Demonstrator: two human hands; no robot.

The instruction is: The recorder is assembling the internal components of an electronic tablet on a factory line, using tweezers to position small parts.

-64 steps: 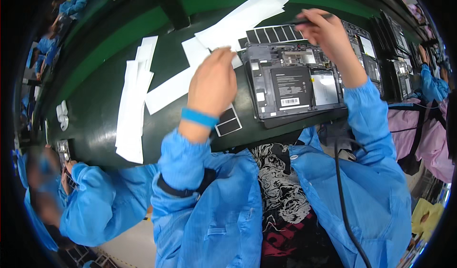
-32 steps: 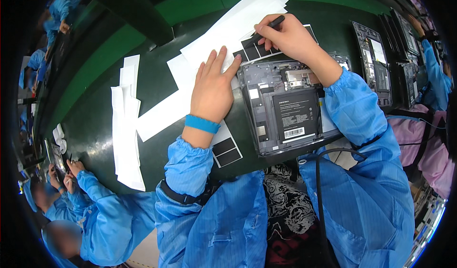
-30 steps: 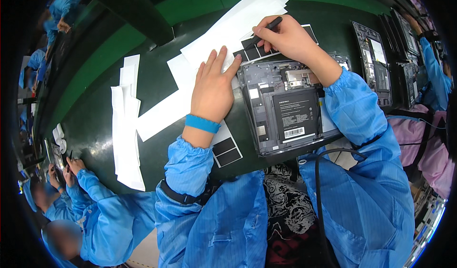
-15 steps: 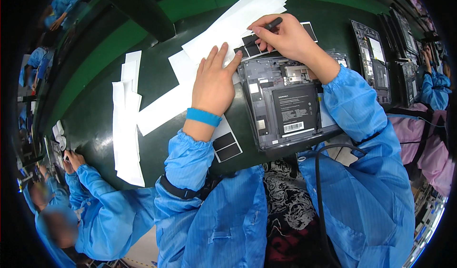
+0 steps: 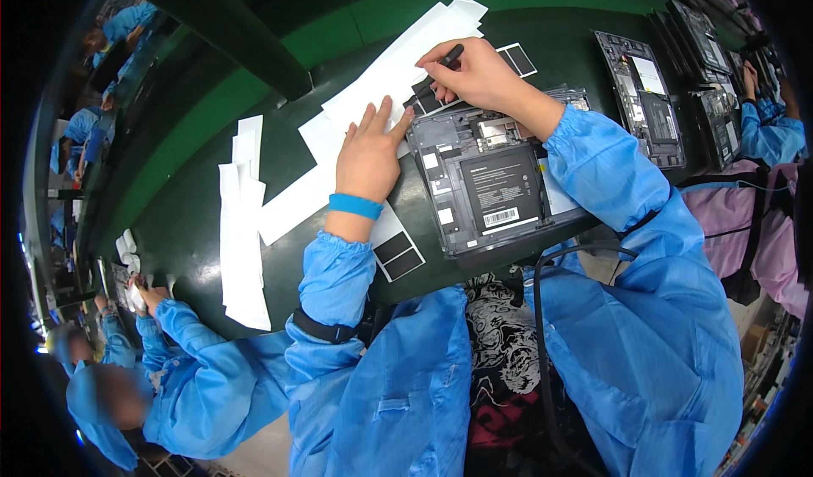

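Observation:
My left hand (image 5: 368, 168), with a blue band at the wrist, lies flat with fingers spread over overlapping white sheets (image 5: 381, 79). In my right hand (image 5: 478, 74) is a slim black pen-like tool (image 5: 455, 54), pinched between thumb and fingers. Its lower end points toward a white strip with black rectangles (image 5: 518, 59), which my right hand partly covers. Just below that hand lies an opened flat electronic device (image 5: 440, 193) with a black battery (image 5: 501, 191) inside. Another white card with black rectangles (image 5: 400, 257) is partly under my left forearm.
Long white strips (image 5: 244, 240) lie at the left of the dark green table. A second opened device (image 5: 644, 96) is at the right, beside several stacked units (image 5: 703, 45). A dark post (image 5: 220, 28) stands at the back. Co-workers in blue sit at the left (image 5: 203, 367) and far right (image 5: 766, 130).
The view has shifted, moving the table's contents across the picture. Both hands keep nearly the same places over the sheets, and my right hand still grips the black tool.

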